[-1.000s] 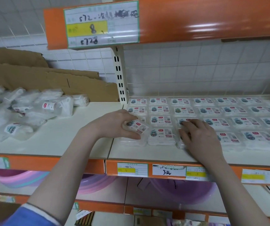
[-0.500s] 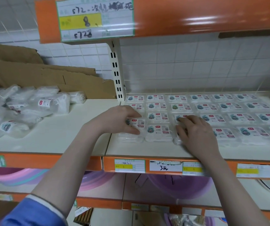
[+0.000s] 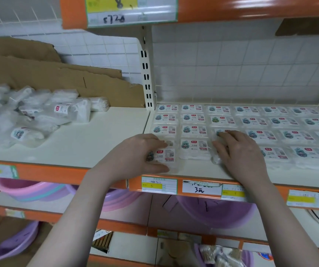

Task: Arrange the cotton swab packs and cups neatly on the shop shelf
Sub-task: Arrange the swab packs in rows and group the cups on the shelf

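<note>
L hand (image 3: 135,155) has set its pinched swab pack (image 3: 164,156) flat at shelf (image 3: 101,143) front edge, closing the grid's corner; R hand (image 3: 237,151), fingers spread, presses neighbouring packs (image 3: 215,145); cups (image 3: 39,116) still heaped far L.

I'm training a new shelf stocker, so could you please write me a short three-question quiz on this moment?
1. True or false: the left hand holds a front-row cotton swab pack.
2. What lies under the right hand? A) a pink basin B) a cotton swab pack C) cardboard
3. Fill in: the loose bagged cups lie on the ___ shelf section.

Key: 1 true; 2 B; 3 left.
</note>
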{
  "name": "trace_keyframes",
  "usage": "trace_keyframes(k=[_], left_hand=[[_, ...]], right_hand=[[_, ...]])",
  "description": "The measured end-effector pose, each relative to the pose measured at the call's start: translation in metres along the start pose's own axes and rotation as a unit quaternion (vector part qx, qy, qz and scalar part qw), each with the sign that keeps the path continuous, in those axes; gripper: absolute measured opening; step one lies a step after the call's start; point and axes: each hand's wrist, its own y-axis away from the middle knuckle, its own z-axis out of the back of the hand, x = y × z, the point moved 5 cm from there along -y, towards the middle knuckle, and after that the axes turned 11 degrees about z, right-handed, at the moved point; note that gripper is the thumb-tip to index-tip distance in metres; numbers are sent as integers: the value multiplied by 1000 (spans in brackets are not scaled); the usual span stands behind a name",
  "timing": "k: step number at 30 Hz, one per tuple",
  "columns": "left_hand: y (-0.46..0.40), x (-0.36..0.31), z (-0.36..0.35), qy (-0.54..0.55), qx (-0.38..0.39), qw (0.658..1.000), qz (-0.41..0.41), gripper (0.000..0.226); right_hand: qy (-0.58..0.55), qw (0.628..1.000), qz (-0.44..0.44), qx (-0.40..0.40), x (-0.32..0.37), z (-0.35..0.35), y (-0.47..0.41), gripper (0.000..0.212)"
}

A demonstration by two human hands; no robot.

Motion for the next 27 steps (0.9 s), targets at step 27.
trace_keyframes(k=[27], left_hand=[[-1, 29, -35, 104, -8, 994, -18, 49]], right_hand=[[1, 1000, -6, 8, -1, -1, 1, 52]])
